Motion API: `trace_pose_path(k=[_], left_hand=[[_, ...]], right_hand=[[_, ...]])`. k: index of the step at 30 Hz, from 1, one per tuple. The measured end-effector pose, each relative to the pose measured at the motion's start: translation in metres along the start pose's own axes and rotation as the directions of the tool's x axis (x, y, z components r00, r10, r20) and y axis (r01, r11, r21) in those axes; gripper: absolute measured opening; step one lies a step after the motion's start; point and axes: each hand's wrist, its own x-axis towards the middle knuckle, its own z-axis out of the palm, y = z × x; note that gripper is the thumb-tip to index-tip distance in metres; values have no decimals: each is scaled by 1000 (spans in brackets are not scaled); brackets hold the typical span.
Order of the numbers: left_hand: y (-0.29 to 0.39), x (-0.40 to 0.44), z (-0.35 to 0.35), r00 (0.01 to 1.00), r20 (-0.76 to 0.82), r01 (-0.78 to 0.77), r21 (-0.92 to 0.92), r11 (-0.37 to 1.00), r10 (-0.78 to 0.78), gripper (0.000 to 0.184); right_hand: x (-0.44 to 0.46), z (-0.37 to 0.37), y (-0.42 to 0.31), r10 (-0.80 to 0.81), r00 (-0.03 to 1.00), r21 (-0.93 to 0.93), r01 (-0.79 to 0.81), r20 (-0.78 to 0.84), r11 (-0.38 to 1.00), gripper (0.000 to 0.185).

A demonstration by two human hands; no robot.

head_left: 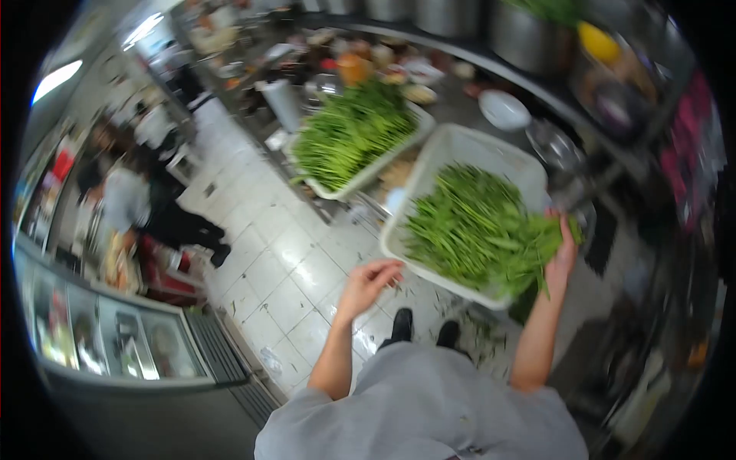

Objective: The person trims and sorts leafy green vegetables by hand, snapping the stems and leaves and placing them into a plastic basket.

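Note:
A white tub [397,230] in front of me holds a loose heap of cut leafy greens [468,222]. My right hand [563,257] is at the tub's right side, its fingers round a bunch of greens [540,236] whose leaves hang over the rim. My left hand [372,284] is just outside the tub's near left corner, fingers curled together; whether something small is between them I cannot make out. Further back on the left, a second white tub [425,123] is piled with green stalks and leaves [356,130].
A white bowl [504,110] and a metal bowl [553,144] stand behind the tub. Large pots [525,38] line a shelf above. Other people [142,199] work at the left, near a glass-topped fridge [115,330]. Leaf scraps lie on the tiled floor [295,268].

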Motion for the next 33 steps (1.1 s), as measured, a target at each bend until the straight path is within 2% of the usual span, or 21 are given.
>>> trace_pose_path(k=[1, 2, 3, 6, 7, 8, 10, 13, 15, 18, 19, 22, 23, 27, 29, 32, 33], left_hand=[[8, 3, 3, 1000, -2, 22, 47, 999, -22, 21], [18, 7, 6, 999, -6, 34, 39, 999, -34, 21], [17, 14, 7, 1000, 7, 18, 27, 999, -18, 22], [24, 37, 13, 999, 43, -21, 92, 996, 17, 21], [31, 47, 18, 998, 50, -32, 127, 991, 26, 21], [39, 57, 25, 997, 77, -43, 203, 978, 28, 21], [61, 85, 44, 989, 144, -78, 358, 930, 27, 20], [67, 135, 93, 932, 352, -290, 579, 762, 88, 17], [27, 173, 121, 805, 522, -574, 561, 597, 283, 18], [-14, 199, 148, 696, 693, -712, 633, 305, 187, 22], [-18, 204, 154, 704, 704, -697, 660, 279, 94, 27], [-9, 216, 150, 695, 704, -711, 644, 282, 144, 26], [-3, 222, 149, 751, 658, -626, 681, 381, 59, 25], [-6, 222, 142, 674, 738, -721, 669, 183, -43, 26], [-5, 222, 146, 720, 690, -676, 721, 152, -74, 26], [13, 227, 137, 767, 591, -638, 661, 395, 250, 21], [28, 233, 130, 753, 562, -657, 625, 421, 342, 20]], right_hand=[[-8, 3, -13, 65, 998, 159, -63, -6, 985, 35], [0, -22, -8, 80, 922, 358, -226, 379, 906, 30], [-9, -19, -3, -42, 979, 78, 27, 197, 997, 26], [-6, -23, -4, -55, 998, -59, 55, 6, 997, 26], [-25, -8, -24, 13, 1000, 154, -16, 19, 988, 24], [-27, -20, -32, -2, 994, 312, -32, 109, 949, 23], [-54, -6, -46, -68, 983, 183, 100, -171, 978, 19], [-65, -54, -63, -228, 974, 128, 226, 3, 966, 18], [-91, -77, -72, -213, 967, -80, 203, -141, 976, 14], [-125, -112, -65, -242, 927, -283, 159, -287, 946, 11], [-138, -122, -61, -257, 910, -336, 143, -326, 931, 10], [-171, -137, -47, -175, 907, -210, 99, -382, 973, 10], [-176, -144, -42, -167, 912, -218, 89, -374, 972, 10], [-178, -158, -42, -174, 924, -282, 76, -341, 956, 10], [-165, -148, -45, -201, 930, -332, 93, -309, 939, 11], [-149, -132, -60, -260, 945, -469, 141, -200, 872, 13], [-145, -126, -65, -246, 948, -456, 131, -202, 880, 15]])
